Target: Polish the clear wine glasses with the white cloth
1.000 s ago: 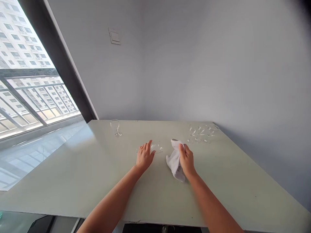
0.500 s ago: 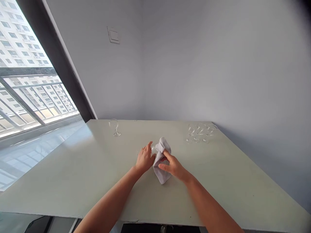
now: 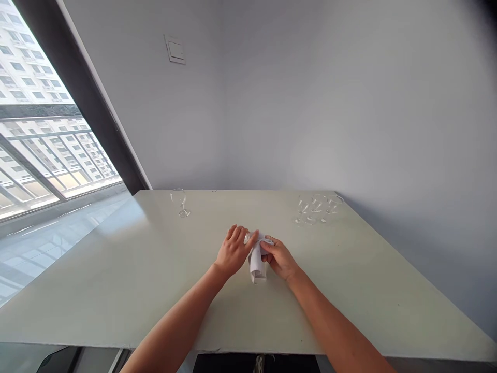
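Note:
Above the middle of the table, my left hand point(image 3: 233, 252) is closed around a clear glass point(image 3: 247, 238); most of the glass is hidden by my fingers and the cloth. A white cloth point(image 3: 256, 262) is pressed against the glass and hangs down in a fold between my hands. My right hand point(image 3: 281, 260) pinches the cloth from the right side, thumb on top. Whether the cloth is inside the glass or around it, I cannot tell.
One stemmed glass point(image 3: 180, 202) stands upright at the table's far left. A group of three stemmed glasses point(image 3: 317, 207) stands at the far right. The pale table point(image 3: 135, 280) meets grey walls at the back, and a window point(image 3: 50, 134) is on the left.
My right hand's fingers have closed on the cloth, and the cloth now sits lower and more bunched. My left thumb has moved over onto the cloth. The view has shifted slightly.

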### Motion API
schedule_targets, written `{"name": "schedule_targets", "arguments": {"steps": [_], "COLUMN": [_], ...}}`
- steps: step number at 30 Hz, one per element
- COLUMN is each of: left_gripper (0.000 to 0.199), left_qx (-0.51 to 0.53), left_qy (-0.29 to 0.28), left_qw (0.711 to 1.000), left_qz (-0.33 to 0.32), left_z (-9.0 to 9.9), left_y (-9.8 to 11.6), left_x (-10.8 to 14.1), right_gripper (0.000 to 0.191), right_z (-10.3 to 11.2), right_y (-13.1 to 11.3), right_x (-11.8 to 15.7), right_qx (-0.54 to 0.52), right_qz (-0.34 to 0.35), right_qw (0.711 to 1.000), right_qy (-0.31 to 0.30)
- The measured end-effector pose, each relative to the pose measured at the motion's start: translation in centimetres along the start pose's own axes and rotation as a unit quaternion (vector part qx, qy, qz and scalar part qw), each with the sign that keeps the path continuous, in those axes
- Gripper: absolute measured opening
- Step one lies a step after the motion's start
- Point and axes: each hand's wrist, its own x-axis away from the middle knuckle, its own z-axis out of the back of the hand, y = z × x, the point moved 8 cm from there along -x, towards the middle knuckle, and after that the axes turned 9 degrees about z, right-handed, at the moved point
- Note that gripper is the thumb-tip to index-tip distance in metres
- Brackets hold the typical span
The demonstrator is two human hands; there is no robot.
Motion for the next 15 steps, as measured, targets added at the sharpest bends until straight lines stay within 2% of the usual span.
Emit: {"name": "schedule_targets", "arguments": {"steps": [3, 7, 10, 12, 15], "left_gripper": [0.041, 0.045, 0.051, 0.051, 0.039], "left_qx": [0.016, 0.102, 0.16, 0.147, 0.083], "left_qy": [-0.026, -0.086, -0.128, -0.118, -0.05], "left_qw": [1.0, 0.99, 0.979, 0.982, 0.995], "left_qz": [0.002, 0.038, 0.022, 0.009, 0.006], "left_z": [-0.4, -1.4, -1.6, -1.0, 0.4], "left_y": [-0.2, -1.6, -1.6, -1.3, -1.1], "left_x": [0.2, 0.9, 1.0, 0.8, 0.2], "right_gripper": [0.034, 0.039, 0.028, 0.024, 0.029], "right_z": [-0.5, -1.4, -1.2, -0.5, 1.2], "right_y": [-0.5, -1.8, -1.9, -1.4, -0.1], "right_x": [0.3, 0.9, 0.9, 0.6, 0.0], "right_qx": [0.012, 0.196, 0.272, 0.245, 0.089], "right_qz": [-0.004, 0.055, 0.071, 0.055, -0.004], "right_qw": [0.999, 0.975, 0.956, 0.965, 0.996], "right_qy": [-0.039, -0.086, -0.087, -0.074, 0.021]}}
